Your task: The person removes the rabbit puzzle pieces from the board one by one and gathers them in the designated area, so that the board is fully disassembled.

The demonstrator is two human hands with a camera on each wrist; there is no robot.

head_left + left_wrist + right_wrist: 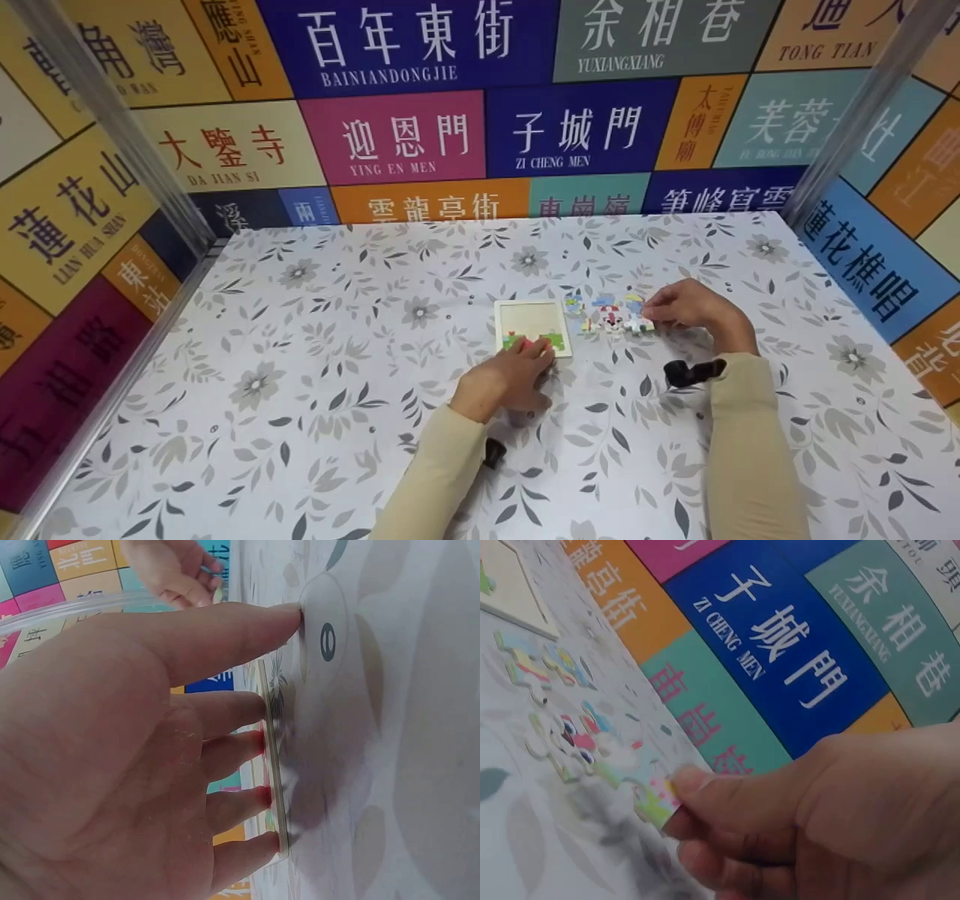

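Note:
A small square puzzle tray (pixel 498 322) with a pale frame lies on the table, several green and red pieces (pixel 555 341) fitted along its near side. My left hand (pixel 510 375) rests its fingertips on that near part; in the left wrist view the fingers (pixel 232 705) reach the tray's edge (pixel 274 765) and the thumb touches the tablecloth. Right of the tray lie several loose puzzle pieces (pixel 611 322), some with a cartoon face. Over their right end, my right hand (pixel 694 307) pinches a green puzzle piece with pink dots (pixel 658 795) between thumb and fingers.
A white tablecloth with grey leaves and flowers (pixel 300 270) covers the table. Panels of coloured signs (pixel 397 135) stand behind and at both sides, with clear corner posts (pixel 135 127). Dark wrist devices (pixel 686 373) sit by the sleeves.

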